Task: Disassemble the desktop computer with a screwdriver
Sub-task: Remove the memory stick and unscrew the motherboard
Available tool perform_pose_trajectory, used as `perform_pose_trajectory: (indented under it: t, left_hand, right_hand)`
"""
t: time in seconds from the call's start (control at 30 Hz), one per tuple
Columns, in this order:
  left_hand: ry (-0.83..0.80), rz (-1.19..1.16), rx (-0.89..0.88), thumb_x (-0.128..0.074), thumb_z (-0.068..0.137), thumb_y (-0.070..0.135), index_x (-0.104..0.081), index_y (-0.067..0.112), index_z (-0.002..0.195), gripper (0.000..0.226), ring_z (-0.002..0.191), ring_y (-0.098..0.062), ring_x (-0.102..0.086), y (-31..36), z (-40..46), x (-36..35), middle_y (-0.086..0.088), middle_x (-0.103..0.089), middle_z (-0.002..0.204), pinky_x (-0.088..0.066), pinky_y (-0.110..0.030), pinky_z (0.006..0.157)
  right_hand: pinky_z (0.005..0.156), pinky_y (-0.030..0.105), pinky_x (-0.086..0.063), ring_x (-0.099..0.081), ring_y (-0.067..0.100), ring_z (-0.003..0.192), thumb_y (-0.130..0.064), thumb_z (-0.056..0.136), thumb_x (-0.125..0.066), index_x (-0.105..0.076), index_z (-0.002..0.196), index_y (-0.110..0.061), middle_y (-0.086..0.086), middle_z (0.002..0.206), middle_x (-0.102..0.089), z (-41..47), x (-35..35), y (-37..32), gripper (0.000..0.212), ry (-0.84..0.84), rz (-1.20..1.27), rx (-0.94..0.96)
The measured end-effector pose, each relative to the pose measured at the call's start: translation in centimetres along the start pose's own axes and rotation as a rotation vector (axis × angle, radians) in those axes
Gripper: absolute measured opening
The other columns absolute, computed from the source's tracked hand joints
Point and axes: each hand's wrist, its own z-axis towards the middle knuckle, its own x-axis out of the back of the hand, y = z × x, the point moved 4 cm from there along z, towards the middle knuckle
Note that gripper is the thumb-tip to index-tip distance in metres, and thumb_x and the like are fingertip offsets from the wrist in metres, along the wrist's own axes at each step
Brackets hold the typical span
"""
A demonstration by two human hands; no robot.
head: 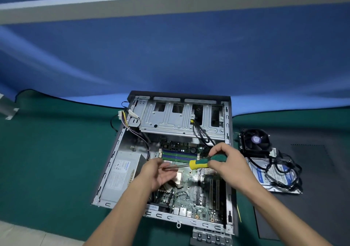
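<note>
two hands are working over the open desktop computer [170, 151], which is lying on the green counter [56, 151]. the right hand [227, 162] is gripping the screwdriver [200, 163] by its green and yellow handle, shaft lying level and pointing left. the left hand [161, 173] is hovering open, its fingers seemingly touching the shaft near the tip. a slipping tip is risking a scratch on the motherboard [189, 192] beneath, or a jab into that palm. the fan [254, 139] and drive [274, 175] are sitting to the right.
</note>
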Motion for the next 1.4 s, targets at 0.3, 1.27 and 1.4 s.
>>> perform_pose_trajectory:
  t: [0.3, 1.27, 1.4]
  left_hand:
    - [-0.031, -0.038, -0.154, -0.033, 0.099, -0.003, -0.051, -0.008, 0.100, 0.019, 0.049, -0.028, -0.067, 0.6, -1.9, -3.2, -0.027, -0.066, 0.072, -0.053, -0.030, 0.038]
    - [-0.167, 0.383, -0.447, -0.036, 0.097, -0.006, -0.054, -0.004, 0.088, 0.020, 0.045, -0.020, -0.062, -4.4, -8.3, -15.1, -0.020, -0.063, 0.072, -0.053, -0.029, 0.041]
    - [-0.158, 0.393, -0.432, -0.033, 0.098, -0.005, -0.056, -0.005, 0.089, 0.024, 0.057, -0.022, -0.056, -5.1, -7.9, -15.9, -0.019, -0.060, 0.078, -0.055, -0.031, 0.044]
  right_hand:
    - [0.057, 0.015, -0.048, -0.063, 0.012, 0.072, -0.012, 0.079, -0.071, -0.058, 0.088, -0.035, -0.016, 0.092, -0.062, -1.7, 2.1, 1.7, 0.028, -0.089, -0.135, 0.055]
    - [0.050, 0.024, -0.038, -0.052, 0.004, 0.053, -0.033, 0.081, -0.068, -0.057, 0.064, -0.026, -0.010, 0.058, -0.059, -2.4, 4.5, 2.7, 0.022, 0.201, -0.063, 0.018]
    - [0.053, 0.027, -0.038, -0.052, 0.011, 0.055, -0.033, 0.081, -0.068, -0.056, 0.064, -0.024, -0.007, 0.059, -0.058, -2.8, 5.0, 3.5, 0.022, 0.211, -0.106, -0.029]
